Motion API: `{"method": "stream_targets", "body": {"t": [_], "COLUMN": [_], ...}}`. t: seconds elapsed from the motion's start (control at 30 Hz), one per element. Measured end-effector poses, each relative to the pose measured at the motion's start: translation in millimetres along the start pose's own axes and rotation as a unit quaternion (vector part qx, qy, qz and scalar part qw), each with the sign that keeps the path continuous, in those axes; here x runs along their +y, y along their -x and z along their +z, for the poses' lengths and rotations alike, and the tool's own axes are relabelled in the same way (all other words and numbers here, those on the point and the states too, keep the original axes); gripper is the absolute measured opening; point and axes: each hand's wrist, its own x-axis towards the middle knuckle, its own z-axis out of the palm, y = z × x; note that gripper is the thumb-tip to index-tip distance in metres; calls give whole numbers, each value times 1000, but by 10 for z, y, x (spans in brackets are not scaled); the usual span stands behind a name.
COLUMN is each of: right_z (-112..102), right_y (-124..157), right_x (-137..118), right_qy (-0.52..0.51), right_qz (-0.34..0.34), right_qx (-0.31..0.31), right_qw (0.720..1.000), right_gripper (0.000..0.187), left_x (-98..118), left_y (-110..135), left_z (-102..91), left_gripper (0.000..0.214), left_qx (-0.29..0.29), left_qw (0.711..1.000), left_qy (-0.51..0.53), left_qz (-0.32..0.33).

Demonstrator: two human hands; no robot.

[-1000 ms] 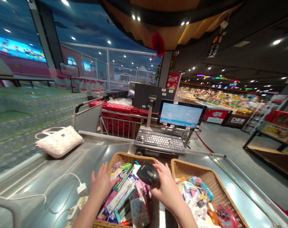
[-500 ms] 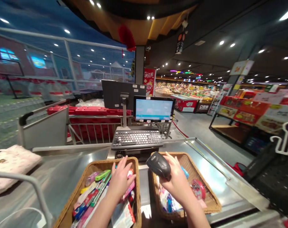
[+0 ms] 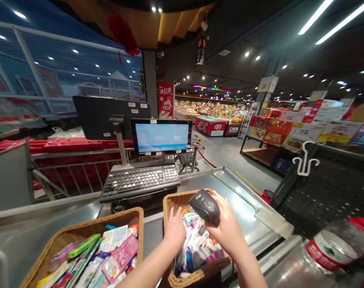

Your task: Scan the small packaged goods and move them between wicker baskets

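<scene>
1. The right hand closes around a black handheld barcode scanner, above the right woven wicker basket.
2. The left hand lies on colourful small packets inside it; whether it grips any cannot be told.
3. A black keyboard sits farther left, beyond the steel worktop.

Two wicker baskets: left basket, right basket. One handheld scanner. One keyboard. Two screens: lit screen, dark-backed screen. Two hands: left hand, right hand. One plastic jug.

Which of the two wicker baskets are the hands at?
The right basket: left hand touches its packets, right hand holds the scanner over it. No hand is at the left basket.
</scene>
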Motion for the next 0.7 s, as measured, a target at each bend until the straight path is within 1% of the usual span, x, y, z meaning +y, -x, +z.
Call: {"method": "stream_targets", "body": {"t": [0.13, 0.2, 0.27, 0.37, 0.5, 0.6, 0.7], "right_z": [-34, -48, -54, -48, -26, -6, 16], "right_y": [-49, -83, -117, -159, -196, -223, -248], "right_x": [112, 156, 194, 234, 250, 235, 212], "right_qy": [-5, -8, -10, -16, -27, -31, -32], "right_qz": [4, 5, 5, 4, 2, -6, -19], "right_qx": [-5, -9, -12, -14, -15, -18, -23], "right_qw": [1000, 1000, 1000, 1000, 1000, 999, 999], "right_gripper": [55, 56, 55, 53, 54, 52, 51], "left_x": [182, 222, 227, 194, 126, 83, 85], "left_y": [-161, -193, -214, -232, -239, -255, -294], "left_z": [488, 658, 762, 814, 787, 759, 742], "left_gripper": [37, 40, 42, 39, 35, 34, 41], "left_qx": [-50, -61, -67, -79, -96, -110, -127], "left_qw": [998, 996, 995, 992, 990, 988, 982], "left_qy": [-15, -22, -29, -37, -32, -4, 41], "left_qz": [-33, -54, -71, -89, -97, -109, -134]}}
